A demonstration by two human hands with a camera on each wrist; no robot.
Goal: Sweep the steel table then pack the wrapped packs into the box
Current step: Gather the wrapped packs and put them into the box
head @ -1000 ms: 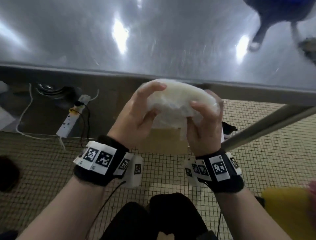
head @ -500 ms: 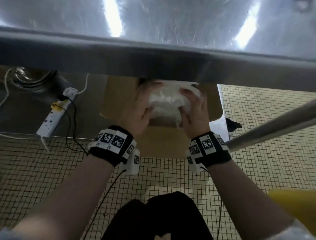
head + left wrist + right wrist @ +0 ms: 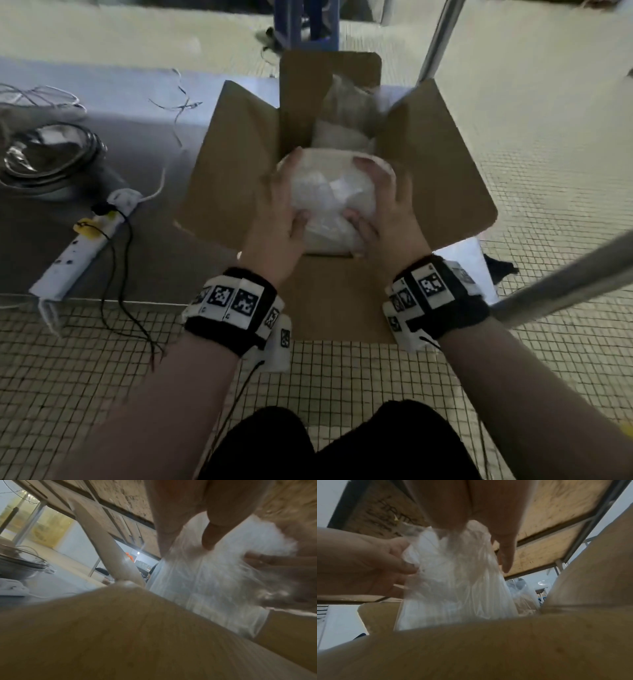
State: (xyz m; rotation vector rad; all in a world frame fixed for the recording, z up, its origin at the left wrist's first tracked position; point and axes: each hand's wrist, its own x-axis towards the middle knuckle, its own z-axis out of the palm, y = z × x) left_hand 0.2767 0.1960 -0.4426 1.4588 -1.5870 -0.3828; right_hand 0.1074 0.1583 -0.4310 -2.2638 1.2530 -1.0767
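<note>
A white pack wrapped in clear plastic is held between both hands over the mouth of an open cardboard box that stands on a low shelf under the table. My left hand grips its left side, fingers curled over the top edge. My right hand grips the right side the same way. The pack's lower part sits inside the box. More wrapped packs lie deeper in the box. From the wrists the pack shows as crinkled white plastic above the brown flap.
A low steel shelf holds the box, a white power strip with cables, and stacked steel bowls at the left. A steel table leg slants across the right. Tiled floor surrounds it. Blue stool legs stand behind.
Both hands carried the pack down from the table's front edge to under the table and into the mouth of the box. My view dropped below the tabletop.
</note>
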